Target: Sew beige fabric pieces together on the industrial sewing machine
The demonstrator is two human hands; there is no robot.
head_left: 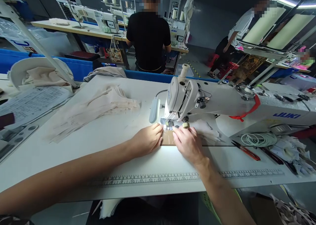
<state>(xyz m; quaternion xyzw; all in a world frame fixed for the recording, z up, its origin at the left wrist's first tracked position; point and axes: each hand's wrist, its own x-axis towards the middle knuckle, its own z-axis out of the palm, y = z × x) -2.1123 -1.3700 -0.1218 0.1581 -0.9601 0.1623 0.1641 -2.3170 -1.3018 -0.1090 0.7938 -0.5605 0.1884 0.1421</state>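
Note:
A white sewing machine (pixel 222 101) stands on the white table (pixel 98 146). Under its needle lies a small tan piece of material (pixel 168 138). My left hand (pixel 147 140) rests with curled fingers pressed on the left edge of that piece. My right hand (pixel 188 142) presses the right side of the same piece, fingertips close to the presser foot, with a pale cap on one finger. White fabric scraps (pixel 206 129) lie just right of my right hand.
A stack of beige fabric pieces (pixel 98 108) lies at the left. Red-handled snips (pixel 247 151), a coiled cord (pixel 259 139) and scraps are at the right. A ruler strip (pixel 153 179) runs along the table's front. Two people work at stations behind.

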